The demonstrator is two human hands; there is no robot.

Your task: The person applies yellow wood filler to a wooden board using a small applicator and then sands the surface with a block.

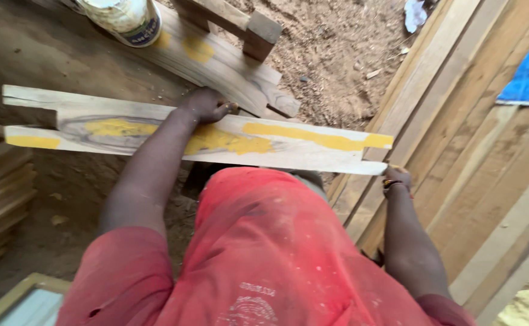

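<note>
Head view shows the left hand (207, 105) clamped over the far edge of a yellow-patched plank (216, 140), apparently steadying it, while the right hand (397, 178) grips its near right end.

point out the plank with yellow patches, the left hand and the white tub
plank with yellow patches (312, 137), head view, on a yellow streak
left hand (207, 104), head view, back of the hand
white tub (125, 18), head view, its side wall
</note>
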